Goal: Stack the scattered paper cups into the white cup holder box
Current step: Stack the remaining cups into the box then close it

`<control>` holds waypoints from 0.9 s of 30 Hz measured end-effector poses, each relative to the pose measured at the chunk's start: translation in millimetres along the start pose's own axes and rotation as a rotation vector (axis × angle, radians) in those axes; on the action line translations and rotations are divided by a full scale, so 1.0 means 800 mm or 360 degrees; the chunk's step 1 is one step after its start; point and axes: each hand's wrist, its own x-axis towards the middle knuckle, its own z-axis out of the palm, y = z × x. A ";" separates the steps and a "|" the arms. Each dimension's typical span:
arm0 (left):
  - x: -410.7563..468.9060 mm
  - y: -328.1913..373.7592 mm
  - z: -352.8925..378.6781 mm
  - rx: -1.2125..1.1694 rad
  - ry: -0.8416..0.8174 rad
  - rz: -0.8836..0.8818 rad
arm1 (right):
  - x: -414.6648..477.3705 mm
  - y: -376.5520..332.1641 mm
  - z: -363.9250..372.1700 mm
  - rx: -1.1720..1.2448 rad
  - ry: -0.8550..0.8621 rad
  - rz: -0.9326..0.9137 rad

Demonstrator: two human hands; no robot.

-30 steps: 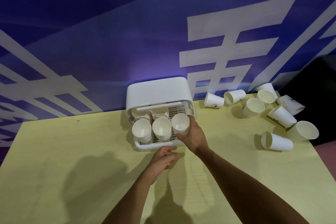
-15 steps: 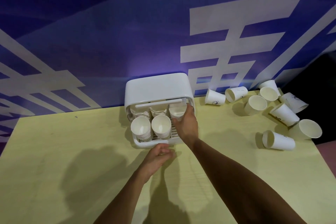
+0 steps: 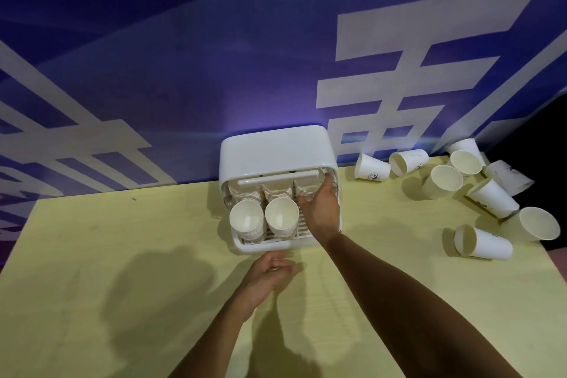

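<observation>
Pale yellow wood-grain bench [image 3: 92, 255], matte and flat, backed by a deep blue banner wall [image 3: 184, 70] with broad white strokes. Against that wall, near the middle, a rounded white plastic cup holder box [image 3: 273, 150]: smooth shell, bar handle across the open front, slatted floor split into three lanes. In the left and middle lanes, stacks of nested white paper cups [image 3: 247, 221] on their sides, mouths toward the camera. Deep in the right lane, right hand [image 3: 322, 212], fingers [image 3: 329, 182] and thumb clasped round a white paper cup [image 3: 306, 189] under the handle. Just at the box's front edge, left hand [image 3: 264, 273], fingers [image 3: 280, 256] loosely curled, grasping nothing. Well to the right, loose white paper cups [image 3: 491, 196], tapered and thin-walled, mostly tipped over, some with small printed logos.
</observation>
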 end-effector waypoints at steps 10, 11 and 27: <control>-0.013 0.010 0.016 0.0015 -0.0128 0.0059 | -0.042 0.020 -0.040 -0.0337 -0.0207 -0.0135; -0.015 0.012 0.019 0.0025 -0.0149 0.0074 | -0.047 0.024 -0.048 -0.0371 -0.0230 -0.0151; -0.001 0.079 0.144 0.0369 -0.0470 0.0246 | -0.078 0.110 -0.240 -0.0565 -0.0012 0.0142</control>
